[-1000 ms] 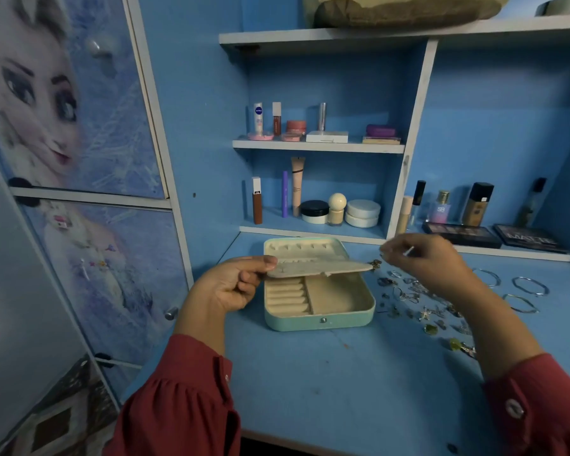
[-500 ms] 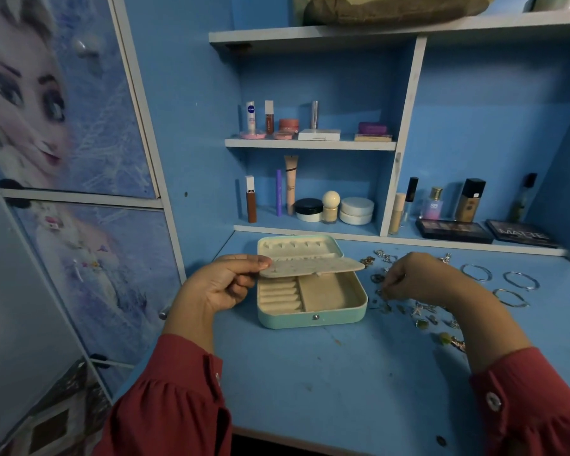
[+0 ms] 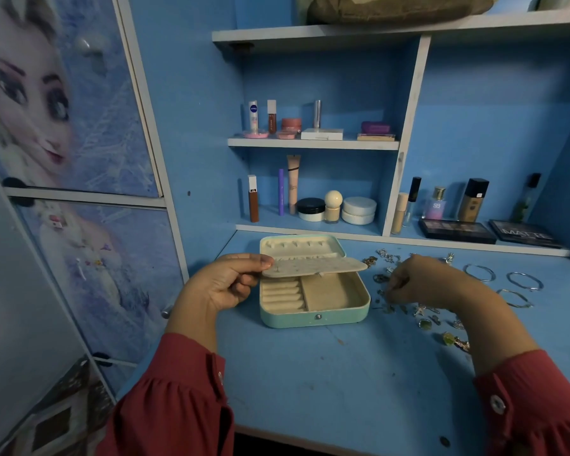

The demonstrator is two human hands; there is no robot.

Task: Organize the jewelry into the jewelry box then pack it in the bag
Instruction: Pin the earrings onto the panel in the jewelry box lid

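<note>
A mint jewelry box lies open on the blue desk, its lid leaning back. My left hand pinches the left end of the box's cream inner flap and holds it level over the compartments. Loose jewelry is scattered to the right of the box. My right hand hangs low over that scatter, knuckles up, its curled fingertips pinching at a small piece near the box's right side. The piece itself is hidden by the fingers.
Three thin bangles lie at the right rear of the desk. Cosmetics and dark palettes fill the shelves behind. A brown fabric bundle sits on the top shelf. Cupboard doors stand at the left.
My right hand came down from in front of the shelf, where it held a small pale piece, onto the jewelry scatter. My left hand keeps holding the flap.
</note>
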